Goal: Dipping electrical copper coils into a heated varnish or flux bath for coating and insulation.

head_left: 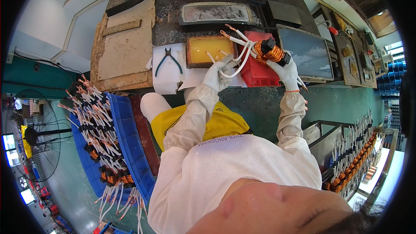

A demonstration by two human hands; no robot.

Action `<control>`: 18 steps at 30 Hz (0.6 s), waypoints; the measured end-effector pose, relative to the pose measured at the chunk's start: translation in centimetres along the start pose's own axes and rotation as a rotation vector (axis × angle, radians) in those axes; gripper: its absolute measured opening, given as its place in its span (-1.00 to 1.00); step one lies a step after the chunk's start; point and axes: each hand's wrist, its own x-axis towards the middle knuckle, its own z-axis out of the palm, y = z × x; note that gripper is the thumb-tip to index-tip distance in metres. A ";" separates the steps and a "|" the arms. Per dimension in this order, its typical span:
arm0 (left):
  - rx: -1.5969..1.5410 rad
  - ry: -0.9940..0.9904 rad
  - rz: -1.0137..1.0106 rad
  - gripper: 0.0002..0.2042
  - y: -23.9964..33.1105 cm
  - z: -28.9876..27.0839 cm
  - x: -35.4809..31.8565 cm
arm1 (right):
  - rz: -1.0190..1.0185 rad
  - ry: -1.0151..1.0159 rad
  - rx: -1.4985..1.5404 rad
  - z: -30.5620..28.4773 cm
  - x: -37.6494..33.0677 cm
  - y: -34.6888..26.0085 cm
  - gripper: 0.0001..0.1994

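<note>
My right hand [287, 70], in a white glove, is closed around a choke coil [269, 52] wound with copper wire, with black end pieces. Several white leads with bare copper ends run from the coil to the left. Closed on these white leads [234, 73] is my left hand [218, 74], also gloved. Some lead ends lie over a shallow tray of yellow liquid [189, 51]; whether they touch it I cannot tell. Under the coil and leads sits a red plastic bin [261, 77]. Other lead tips reach up toward a rectangular metal-rimmed pan [216, 21].
Dark-handled cutters [168, 60] lie open on white paper left of the yellow tray. A grey-topped panel [307, 54] is at the right. Blue crates [130, 134] of wired coils stand at my left; a rack of coils [353, 162] stands at my right. A fan [37, 134] is far left.
</note>
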 end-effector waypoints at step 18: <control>0.292 0.059 0.015 -0.50 2.4 2.0 -0.5 | -0.160 -0.060 0.167 -2.4 -0.4 -0.7 -0.28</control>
